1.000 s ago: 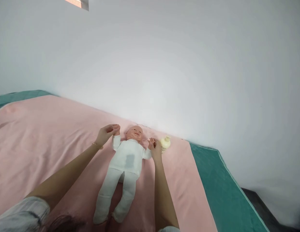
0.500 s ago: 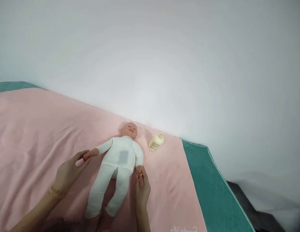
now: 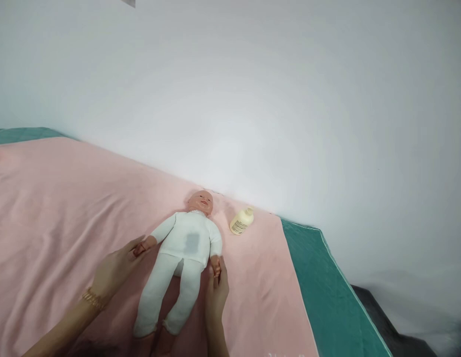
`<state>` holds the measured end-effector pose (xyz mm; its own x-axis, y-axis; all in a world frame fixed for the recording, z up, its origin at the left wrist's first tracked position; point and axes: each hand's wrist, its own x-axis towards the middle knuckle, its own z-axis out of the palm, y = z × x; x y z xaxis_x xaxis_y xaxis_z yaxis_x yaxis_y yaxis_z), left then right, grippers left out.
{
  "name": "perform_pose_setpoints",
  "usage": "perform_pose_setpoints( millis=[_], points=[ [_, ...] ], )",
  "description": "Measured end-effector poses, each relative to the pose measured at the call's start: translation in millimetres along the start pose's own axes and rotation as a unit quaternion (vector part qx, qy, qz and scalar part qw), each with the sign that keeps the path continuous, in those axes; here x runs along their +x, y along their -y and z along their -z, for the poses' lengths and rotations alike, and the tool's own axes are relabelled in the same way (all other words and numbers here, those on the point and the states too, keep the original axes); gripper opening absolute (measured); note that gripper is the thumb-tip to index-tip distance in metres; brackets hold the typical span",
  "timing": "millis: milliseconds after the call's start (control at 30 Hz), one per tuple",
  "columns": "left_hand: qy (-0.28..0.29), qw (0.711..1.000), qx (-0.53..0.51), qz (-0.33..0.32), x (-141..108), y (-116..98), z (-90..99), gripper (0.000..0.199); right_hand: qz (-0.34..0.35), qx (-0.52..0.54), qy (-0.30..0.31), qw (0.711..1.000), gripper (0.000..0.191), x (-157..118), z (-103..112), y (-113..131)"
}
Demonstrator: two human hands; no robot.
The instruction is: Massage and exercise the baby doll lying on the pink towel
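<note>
A baby doll [image 3: 191, 238] in a white top and white trousers lies on its back on a pink blanket [image 3: 260, 277], head toward the wall. A grey patch shows on its chest. My left hand [image 3: 119, 265] grips the doll's hand on the left side, thumb and fingers around it; a gold bracelet circles that wrist. On the other side, my right hand [image 3: 217, 287] holds the doll's other hand between thumb and fingers. Near the doll's shoulder a pale yellow bottle [image 3: 241, 221] with printed text stands on the blanket, apart from both hands.
Under the pink blanket lies a green cover [image 3: 323, 282], showing at the right and far left. A white wall [image 3: 230, 99] rises right behind the bedding. Something dark [image 3: 386, 317] is beyond the green edge at lower right.
The doll's arm on the left has come down and closer to its body, with my left hand moving along. My right hand has barely shifted. The view has moved slightly.
</note>
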<state>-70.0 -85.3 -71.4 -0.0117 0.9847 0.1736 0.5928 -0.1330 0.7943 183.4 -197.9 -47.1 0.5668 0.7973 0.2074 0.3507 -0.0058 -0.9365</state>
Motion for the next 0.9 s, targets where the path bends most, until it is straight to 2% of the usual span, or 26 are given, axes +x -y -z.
perform_pose_setpoints(
  millis=[133, 267, 367, 500, 667, 900],
  points=[
    [-0.020, 0.999, 0.039, 0.027, 29, -18, 9.2, 0.063, -0.001, 0.015, -0.037, 0.999, 0.047, 41, 6, 0],
    [-0.054, 0.998, -0.021, -0.019, 72, -45, 7.5, 0.061, 0.045, 0.030, -0.015, 0.998, 0.047, 98, 7, 7],
    [-0.059, 0.989, -0.134, -0.024, 108, -61, -5.7, 0.050, 0.063, 0.038, 0.015, 0.997, 0.041, 142, -3, 9],
    [-0.037, 0.980, -0.193, 0.013, 151, -73, -32.2, 0.047, 0.054, 0.010, 0.032, 0.998, 0.035, 187, -22, 11],
    [-0.008, 0.986, -0.168, 0.014, 186, -72, -61.9, 0.042, 0.036, -0.030, 0.054, 0.997, 0.031, 216, -39, 13],
    [0.082, 0.988, -0.127, 0.012, 197, -57, -86.3, 0.040, 0.047, -0.055, 0.052, 0.996, 0.034, 229, -47, 13]
  ],
)
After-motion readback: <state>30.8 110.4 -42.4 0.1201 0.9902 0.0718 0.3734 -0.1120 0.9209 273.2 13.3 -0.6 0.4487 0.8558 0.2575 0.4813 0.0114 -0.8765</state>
